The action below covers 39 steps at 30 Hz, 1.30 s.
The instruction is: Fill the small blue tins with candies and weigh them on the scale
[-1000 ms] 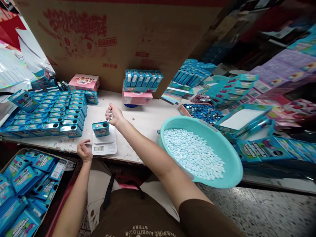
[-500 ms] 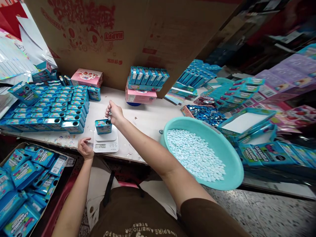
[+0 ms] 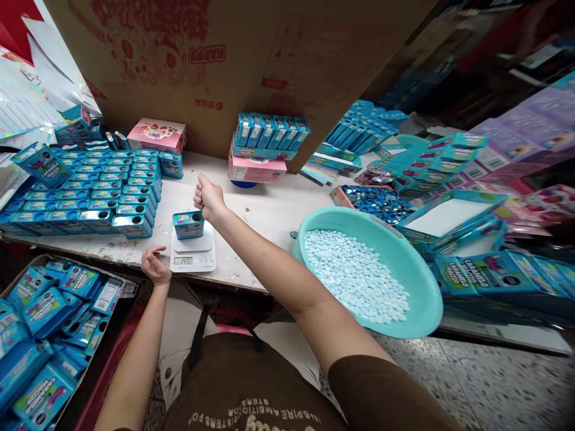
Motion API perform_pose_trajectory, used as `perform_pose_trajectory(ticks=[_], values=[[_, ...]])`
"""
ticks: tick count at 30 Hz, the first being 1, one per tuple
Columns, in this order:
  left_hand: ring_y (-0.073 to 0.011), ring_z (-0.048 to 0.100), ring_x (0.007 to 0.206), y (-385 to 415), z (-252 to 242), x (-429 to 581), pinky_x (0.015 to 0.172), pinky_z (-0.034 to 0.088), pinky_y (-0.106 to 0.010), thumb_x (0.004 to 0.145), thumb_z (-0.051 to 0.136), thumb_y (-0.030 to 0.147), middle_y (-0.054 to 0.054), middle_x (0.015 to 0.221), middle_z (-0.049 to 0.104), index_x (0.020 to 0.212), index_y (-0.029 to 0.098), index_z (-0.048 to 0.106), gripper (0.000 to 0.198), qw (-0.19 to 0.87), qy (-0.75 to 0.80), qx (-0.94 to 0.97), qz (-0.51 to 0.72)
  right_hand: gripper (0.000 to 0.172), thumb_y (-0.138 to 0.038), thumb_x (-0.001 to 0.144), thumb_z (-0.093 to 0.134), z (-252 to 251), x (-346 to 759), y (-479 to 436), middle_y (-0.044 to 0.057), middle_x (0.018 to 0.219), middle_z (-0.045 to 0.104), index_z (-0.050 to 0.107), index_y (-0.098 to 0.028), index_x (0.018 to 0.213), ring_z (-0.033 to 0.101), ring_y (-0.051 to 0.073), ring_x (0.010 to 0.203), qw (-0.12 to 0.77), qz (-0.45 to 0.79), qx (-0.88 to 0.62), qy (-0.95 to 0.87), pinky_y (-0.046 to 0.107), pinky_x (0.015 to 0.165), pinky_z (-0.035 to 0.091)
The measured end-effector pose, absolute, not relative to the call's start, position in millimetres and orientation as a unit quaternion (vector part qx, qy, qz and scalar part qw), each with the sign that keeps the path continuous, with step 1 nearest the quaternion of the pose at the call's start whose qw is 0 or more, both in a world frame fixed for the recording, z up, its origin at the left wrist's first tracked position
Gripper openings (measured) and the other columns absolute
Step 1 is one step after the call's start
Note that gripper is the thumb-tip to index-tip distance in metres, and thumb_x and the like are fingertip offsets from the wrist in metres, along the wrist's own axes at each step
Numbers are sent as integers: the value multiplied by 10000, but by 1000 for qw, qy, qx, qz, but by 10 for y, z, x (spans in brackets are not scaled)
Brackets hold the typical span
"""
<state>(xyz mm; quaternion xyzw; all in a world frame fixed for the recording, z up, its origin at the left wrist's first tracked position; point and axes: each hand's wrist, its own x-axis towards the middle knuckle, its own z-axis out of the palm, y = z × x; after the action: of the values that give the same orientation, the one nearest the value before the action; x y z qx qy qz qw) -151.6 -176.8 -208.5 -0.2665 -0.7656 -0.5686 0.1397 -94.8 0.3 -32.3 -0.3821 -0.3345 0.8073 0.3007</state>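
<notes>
A small blue tin stands open on a white digital scale at the table's front edge. My right hand hovers just right of and above the tin, fingers curled in a fist; what it holds is hidden. My left hand rests at the table edge left of the scale, fingers loosely bent, holding nothing. A teal basin of pale blue candy pieces sits to my right.
Rows of open blue tins cover the table's left. Pink boxes and stacked tins stand against a cardboard wall. A carton of blue packs lies lower left. Blue trays crowd the right.
My right hand rose slightly from the tin's mouth and turned into a closed fist. The scale reading went up. My left hand stayed put.
</notes>
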Motion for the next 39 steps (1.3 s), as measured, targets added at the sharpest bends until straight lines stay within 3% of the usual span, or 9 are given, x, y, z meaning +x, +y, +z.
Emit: perform_pose_trajectory(ticks=[8,20,29,39], values=[[-179,573,714,-1770,-2106,-1526,664,452,-321,928,59,532,-116,753,630,709,165,632,715,139,-769,-269,-563,464,-496,870,515,-323,-919,58,-116,414,202,272,-218,589,196,37,345,314,814,-366,-324,175,342,111],[-170,561,699,-1762,-2087,-1518,652,435,-313,948,112,485,-110,737,631,698,154,635,668,149,-754,-277,-576,398,-333,932,432,-357,-944,-23,-107,385,255,288,-210,582,241,40,329,299,818,-373,-320,165,345,136],[-154,543,669,-1756,-2062,-1510,639,412,-298,964,213,427,-90,709,636,700,151,644,575,163,-729,-292,-598,396,-386,893,508,-391,-936,-61,-80,398,406,347,-203,580,448,64,369,298,789,-391,-368,170,447,401],[-160,553,672,-1758,-2056,-1506,639,422,-303,958,180,475,-97,711,638,694,153,645,625,157,-741,-284,-588,398,-371,889,510,-453,-957,-36,-72,381,409,364,-200,560,483,75,403,316,787,-382,-368,177,494,437]])
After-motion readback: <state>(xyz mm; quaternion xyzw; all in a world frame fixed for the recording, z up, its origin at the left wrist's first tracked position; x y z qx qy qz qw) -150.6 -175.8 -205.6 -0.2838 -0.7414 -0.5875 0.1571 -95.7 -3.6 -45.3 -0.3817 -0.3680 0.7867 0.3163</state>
